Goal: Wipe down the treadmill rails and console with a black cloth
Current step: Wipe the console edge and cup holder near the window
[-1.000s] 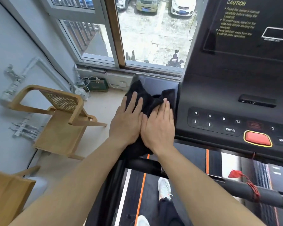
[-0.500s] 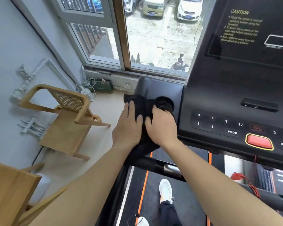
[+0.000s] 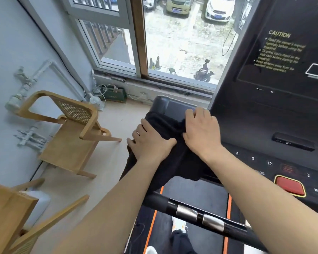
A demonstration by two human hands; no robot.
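Black cloth (image 3: 165, 145) draped over console's left side tray (image 3: 170, 105), left hand (image 3: 151, 143) curled over its outer edge, right hand (image 3: 202, 132) bunching it beside the keypad (image 3: 253, 158): I'd spread it flatter, press evenly, overlap passes, avoid the red stop button (image 3: 289, 186).

I had both hands out in front of me, close together. My left hand (image 3: 149, 143) lay on the left edge of the cloth (image 3: 180, 162), its fingers curled down over that edge. My right hand (image 3: 203, 130) sat on the cloth's far right part, fingers bent and thumb tucked into the folds.
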